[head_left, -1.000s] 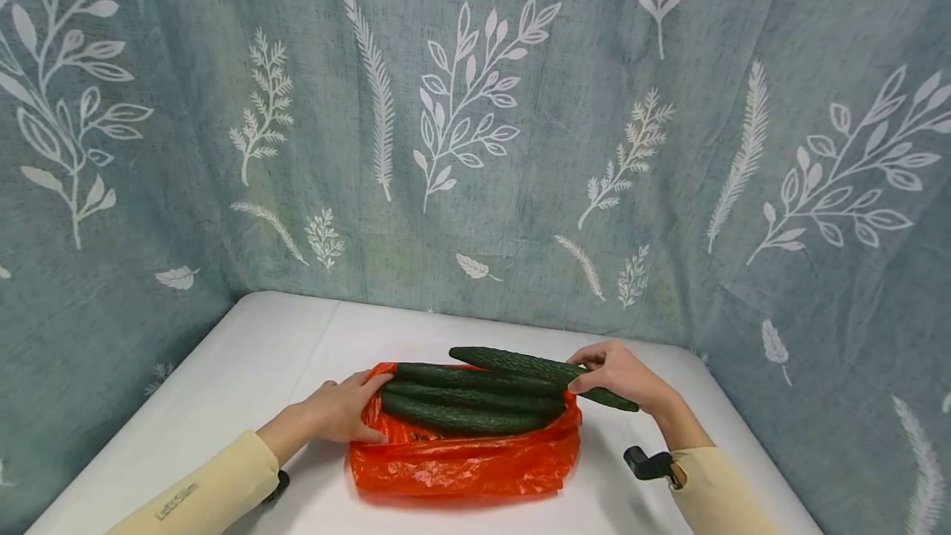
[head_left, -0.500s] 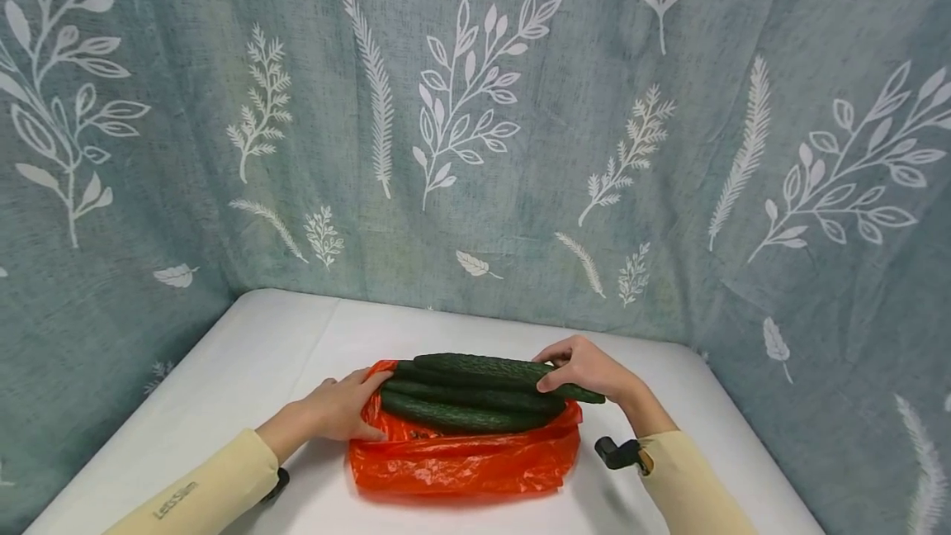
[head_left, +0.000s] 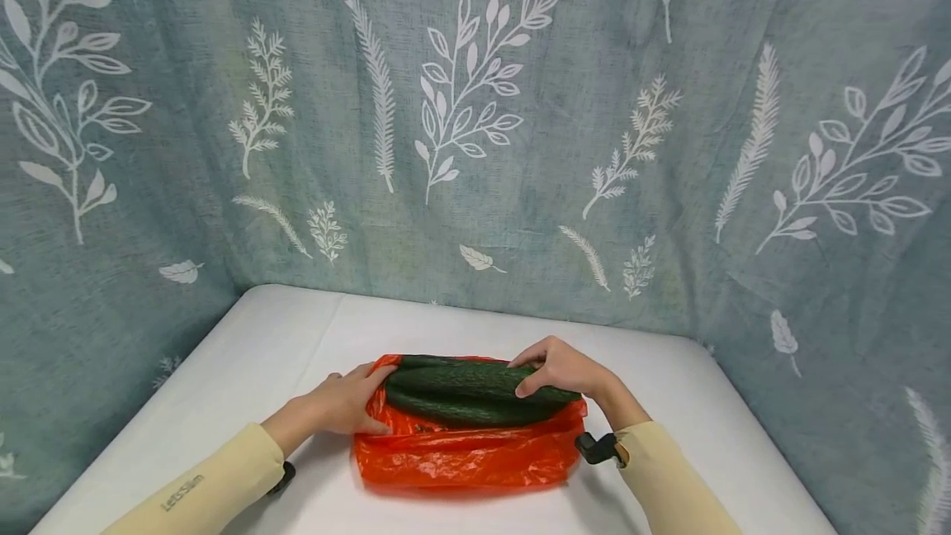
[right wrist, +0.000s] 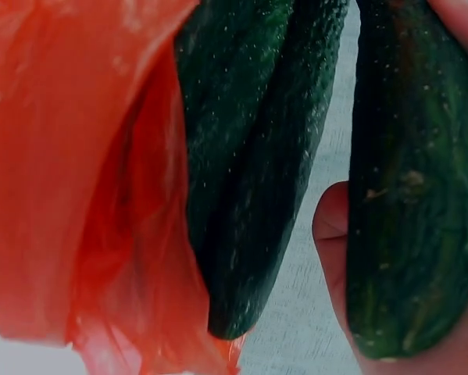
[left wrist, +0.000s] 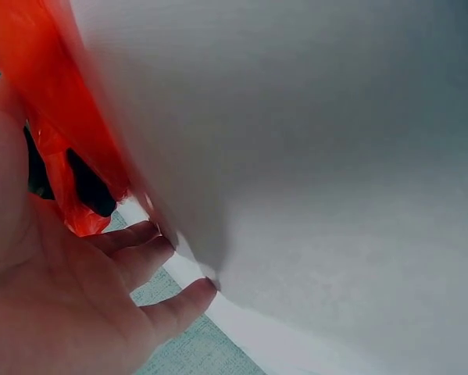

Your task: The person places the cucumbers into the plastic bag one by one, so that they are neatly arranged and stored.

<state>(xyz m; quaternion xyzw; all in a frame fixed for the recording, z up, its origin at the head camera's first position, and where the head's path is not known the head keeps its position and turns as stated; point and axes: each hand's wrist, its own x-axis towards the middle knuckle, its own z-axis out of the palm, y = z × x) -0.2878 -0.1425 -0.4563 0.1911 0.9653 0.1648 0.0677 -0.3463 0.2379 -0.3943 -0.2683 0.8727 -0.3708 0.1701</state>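
Note:
A red plastic bag (head_left: pixel 468 462) lies on the white table with its mouth facing up. Several dark green cucumbers (head_left: pixel 475 411) lie side by side in it. My left hand (head_left: pixel 342 404) is spread at the bag's left end, thumb and forefinger over the rim; in the left wrist view its other fingers (left wrist: pixel 179 308) extend fairly straight beside the bag. With fingers and thumb, my right hand (head_left: pixel 560 371) grips one cucumber (head_left: pixel 461 376) near its right end, over the others. In the right wrist view this cucumber (right wrist: pixel 409 211) stands apart from those at the bag.
The white table (head_left: pixel 297 337) runs out to both sides and behind the bag. A blue-green curtain (head_left: pixel 334 130) with white leaf prints hangs around its back and sides. Each wrist wears a small black camera mount, seen at the right wrist (head_left: pixel 598 447).
My right hand has moved left and brought the cucumber from beyond the bag's right end down over the other cucumbers. The left hand stays at the bag's left end.

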